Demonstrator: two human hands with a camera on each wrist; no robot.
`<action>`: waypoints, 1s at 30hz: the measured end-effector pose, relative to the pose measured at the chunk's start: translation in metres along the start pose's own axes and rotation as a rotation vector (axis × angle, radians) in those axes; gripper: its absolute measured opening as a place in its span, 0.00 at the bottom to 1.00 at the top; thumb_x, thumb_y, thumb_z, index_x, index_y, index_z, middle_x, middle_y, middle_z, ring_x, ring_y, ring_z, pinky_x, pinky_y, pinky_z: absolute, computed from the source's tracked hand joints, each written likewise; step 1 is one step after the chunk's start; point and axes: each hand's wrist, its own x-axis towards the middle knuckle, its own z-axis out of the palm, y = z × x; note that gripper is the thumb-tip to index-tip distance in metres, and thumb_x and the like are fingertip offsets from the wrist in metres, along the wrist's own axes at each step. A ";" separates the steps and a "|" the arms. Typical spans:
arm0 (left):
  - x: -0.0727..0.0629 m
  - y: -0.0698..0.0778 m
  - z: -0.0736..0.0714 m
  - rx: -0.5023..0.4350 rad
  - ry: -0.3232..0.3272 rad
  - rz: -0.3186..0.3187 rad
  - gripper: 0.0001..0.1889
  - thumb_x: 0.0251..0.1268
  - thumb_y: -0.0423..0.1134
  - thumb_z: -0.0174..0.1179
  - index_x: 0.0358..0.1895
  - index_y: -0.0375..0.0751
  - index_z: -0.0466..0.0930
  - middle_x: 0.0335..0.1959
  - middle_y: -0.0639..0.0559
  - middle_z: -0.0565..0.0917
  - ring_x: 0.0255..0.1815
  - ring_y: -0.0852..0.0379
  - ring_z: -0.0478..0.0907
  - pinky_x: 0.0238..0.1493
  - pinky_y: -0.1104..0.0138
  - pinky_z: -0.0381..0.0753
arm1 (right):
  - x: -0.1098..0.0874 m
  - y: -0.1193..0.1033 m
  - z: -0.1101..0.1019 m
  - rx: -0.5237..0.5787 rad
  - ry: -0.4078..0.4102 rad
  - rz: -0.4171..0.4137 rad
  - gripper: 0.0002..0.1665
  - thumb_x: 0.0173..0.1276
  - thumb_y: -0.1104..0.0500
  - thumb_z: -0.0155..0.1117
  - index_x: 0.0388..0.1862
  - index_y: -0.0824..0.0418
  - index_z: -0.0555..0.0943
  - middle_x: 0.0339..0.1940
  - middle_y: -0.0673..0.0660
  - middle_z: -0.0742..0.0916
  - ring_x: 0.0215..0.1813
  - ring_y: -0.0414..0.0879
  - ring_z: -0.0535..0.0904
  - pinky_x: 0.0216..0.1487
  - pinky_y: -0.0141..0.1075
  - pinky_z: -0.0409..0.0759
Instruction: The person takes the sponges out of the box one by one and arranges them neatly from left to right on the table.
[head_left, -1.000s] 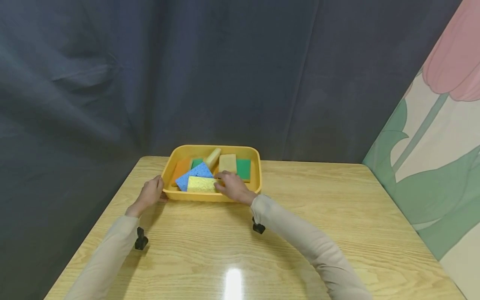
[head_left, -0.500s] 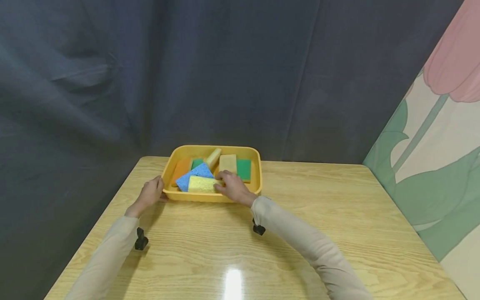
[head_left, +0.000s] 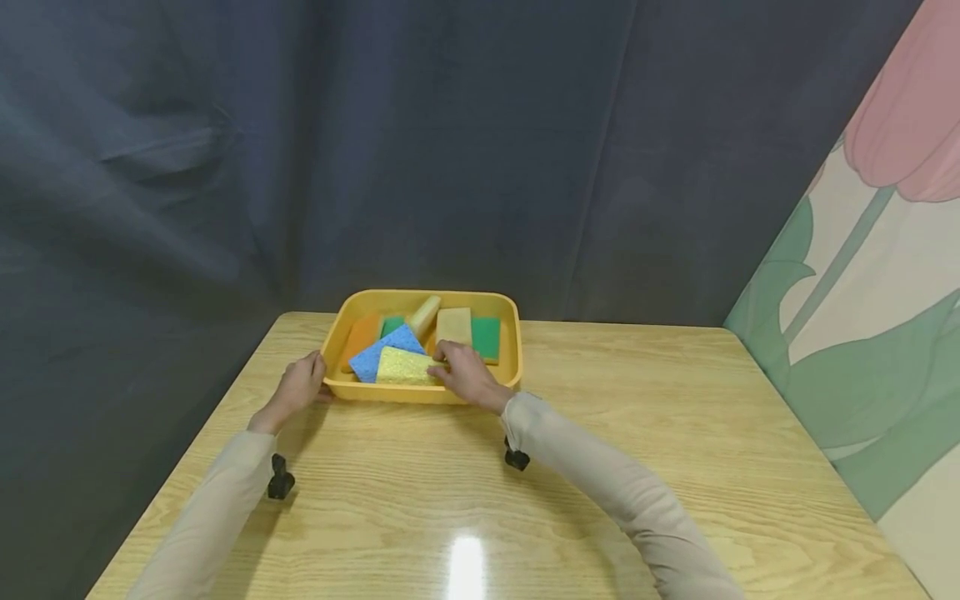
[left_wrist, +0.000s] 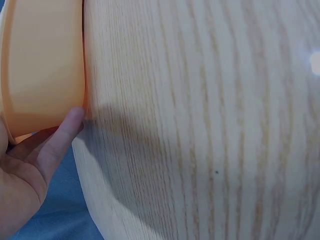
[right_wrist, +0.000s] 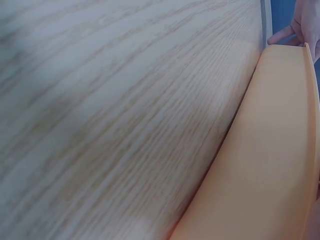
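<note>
A yellow plastic tray (head_left: 420,394) stands at the far side of the table, and my left hand (head_left: 300,382) grips its near left corner. In the left wrist view, a finger of that hand lies along the tray's outer wall (left_wrist: 47,65). Inside the tray, my right hand (head_left: 467,372) pinches the right end of a yellow sponge (head_left: 403,367) near the front wall. This sponge overlaps a blue sponge (head_left: 382,354) set at an angle. The right wrist view shows the tray's front wall (right_wrist: 250,150) but hides the right fingers.
Also in the tray are an orange sponge (head_left: 362,335), a beige sponge (head_left: 454,326), a green one (head_left: 487,337), a partly covered green one (head_left: 392,325) and a pale leaning block (head_left: 425,315). A dark curtain (head_left: 450,150) hangs behind the wooden table (head_left: 637,400).
The yellow sponge's left end has risen and its top face tilts more toward the camera. My left hand and the tray stay in place.
</note>
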 end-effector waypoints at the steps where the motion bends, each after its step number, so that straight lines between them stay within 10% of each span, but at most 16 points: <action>1: 0.000 0.000 0.000 0.006 0.000 0.003 0.21 0.82 0.36 0.29 0.56 0.19 0.67 0.38 0.27 0.77 0.39 0.35 0.85 0.34 0.58 0.88 | 0.000 0.000 0.000 0.005 0.006 -0.004 0.08 0.71 0.57 0.66 0.38 0.59 0.77 0.41 0.56 0.85 0.31 0.40 0.79 0.35 0.33 0.82; 13: 0.001 0.001 -0.001 0.043 0.003 0.002 0.21 0.83 0.35 0.30 0.55 0.19 0.67 0.44 0.24 0.77 0.37 0.37 0.85 0.34 0.58 0.88 | -0.001 -0.002 -0.003 -0.010 0.020 -0.032 0.19 0.69 0.61 0.66 0.58 0.64 0.81 0.49 0.59 0.86 0.49 0.49 0.84 0.48 0.38 0.85; 30: 0.000 0.005 0.000 0.105 0.014 -0.005 0.20 0.82 0.34 0.30 0.53 0.20 0.68 0.40 0.26 0.78 0.36 0.37 0.85 0.33 0.57 0.88 | -0.005 -0.007 -0.013 0.017 0.023 -0.064 0.15 0.71 0.63 0.64 0.55 0.63 0.82 0.49 0.57 0.85 0.52 0.49 0.81 0.53 0.40 0.82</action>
